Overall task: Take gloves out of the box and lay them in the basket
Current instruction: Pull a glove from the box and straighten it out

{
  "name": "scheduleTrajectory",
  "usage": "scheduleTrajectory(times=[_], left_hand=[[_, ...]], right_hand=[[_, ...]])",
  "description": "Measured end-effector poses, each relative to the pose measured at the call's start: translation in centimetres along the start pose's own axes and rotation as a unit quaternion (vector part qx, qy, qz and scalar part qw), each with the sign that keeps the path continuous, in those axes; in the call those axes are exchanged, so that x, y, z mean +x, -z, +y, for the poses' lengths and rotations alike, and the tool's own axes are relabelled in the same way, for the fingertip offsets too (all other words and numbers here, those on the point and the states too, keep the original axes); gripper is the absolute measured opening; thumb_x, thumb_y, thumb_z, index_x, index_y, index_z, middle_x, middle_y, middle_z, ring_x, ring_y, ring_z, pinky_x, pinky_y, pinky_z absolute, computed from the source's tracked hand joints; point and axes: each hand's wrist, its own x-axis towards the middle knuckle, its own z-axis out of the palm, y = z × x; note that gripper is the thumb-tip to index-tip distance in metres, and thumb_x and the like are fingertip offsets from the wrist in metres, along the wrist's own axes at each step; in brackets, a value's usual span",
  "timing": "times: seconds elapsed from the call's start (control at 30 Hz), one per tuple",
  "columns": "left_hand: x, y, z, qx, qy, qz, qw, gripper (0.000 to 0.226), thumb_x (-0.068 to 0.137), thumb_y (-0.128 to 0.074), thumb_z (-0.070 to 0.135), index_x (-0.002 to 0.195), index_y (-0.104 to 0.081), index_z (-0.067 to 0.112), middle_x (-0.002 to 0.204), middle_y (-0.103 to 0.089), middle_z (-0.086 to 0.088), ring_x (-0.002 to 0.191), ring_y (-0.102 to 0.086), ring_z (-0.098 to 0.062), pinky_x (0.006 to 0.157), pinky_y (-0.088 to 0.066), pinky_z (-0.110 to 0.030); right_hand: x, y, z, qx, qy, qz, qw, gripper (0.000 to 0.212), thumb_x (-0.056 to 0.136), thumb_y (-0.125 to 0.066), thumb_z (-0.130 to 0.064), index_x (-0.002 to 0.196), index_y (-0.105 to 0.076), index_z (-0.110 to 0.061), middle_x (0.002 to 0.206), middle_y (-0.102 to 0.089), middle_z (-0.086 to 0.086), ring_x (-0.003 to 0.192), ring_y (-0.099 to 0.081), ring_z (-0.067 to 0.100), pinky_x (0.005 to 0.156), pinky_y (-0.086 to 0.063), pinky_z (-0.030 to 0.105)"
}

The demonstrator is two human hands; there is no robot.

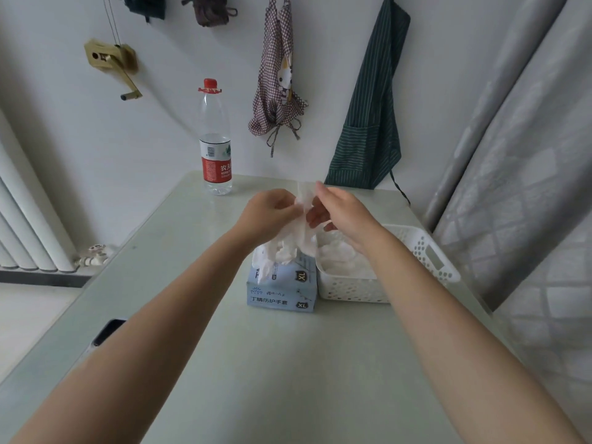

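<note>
Both forearms reach forward over the pale green bench (288, 363), the hands meeting above the glove box (282, 291). The left hand (272, 213) is turned knuckles-up, its grip pinching a white glove (304, 216) at the upper part. The right hand (336, 209) faces it, fingers curled loosely, its grip pinching the same glove from the other side. The glove hangs between them, its lower end trailing to the bunched gloves at the box opening. The white perforated basket (426, 254) stands touching the box on the right and holds a heap of gloves. A water bottle (215, 139) stands at the far bench edge.
</note>
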Motion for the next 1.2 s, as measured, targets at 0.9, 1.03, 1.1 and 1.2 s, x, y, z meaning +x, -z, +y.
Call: scheduleTrajectory(times=[0.9,1.03,1.1,1.2], left_hand=[[-0.8,-1.6,2.7,-0.153,0.101,-0.201,0.962,0.016,0.093,-0.058,0.012,0.093,-0.067,0.000,0.090,-0.070,-0.015,0.084,-0.067,-0.026,0.076,-0.055,-0.031],[-0.8,-1.7,2.7,-0.262,0.166,-0.153,0.938,0.025,0.095,-0.054,0.017,0.103,-0.063,-0.005,0.095,-0.067,-0.021,0.082,-0.066,-0.028,0.074,-0.058,-0.034],[-0.8,-1.7,2.6,-0.276,0.170,-0.147,0.934,0.024,0.097,-0.055,0.023,0.103,-0.064,0.001,0.092,-0.068,-0.015,0.078,-0.066,-0.023,0.078,-0.056,-0.032],[-0.9,-1.4,1.9,-0.265,0.153,-0.195,0.932,0.028,0.097,-0.058,0.031,0.109,-0.067,0.007,0.098,-0.073,-0.009,0.088,-0.070,-0.021,0.083,-0.056,-0.033]], right_hand=[[-2.3,5.0,-1.9,-0.089,0.092,0.180,0.975,0.042,0.091,-0.061,-0.030,0.076,-0.056,0.009,0.065,-0.043,0.006,0.059,-0.038,0.012,0.053,-0.031,0.025],[-2.2,5.7,-1.8,-0.103,0.106,0.208,0.967,0.043,0.097,-0.054,-0.027,0.061,-0.038,-0.011,0.056,-0.033,0.000,0.052,-0.030,0.012,0.048,-0.027,0.021],[-2.1,5.8,-1.9,-0.117,0.101,0.207,0.966,0.043,0.099,-0.051,-0.026,0.061,-0.034,-0.014,0.057,-0.033,-0.001,0.053,-0.030,0.011,0.046,-0.028,0.018],[-1.5,5.6,-1.7,-0.124,0.082,0.209,0.967,0.042,0.102,-0.044,-0.026,0.063,-0.030,-0.017,0.061,-0.034,-0.003,0.056,-0.032,0.011,0.048,-0.026,0.020]])
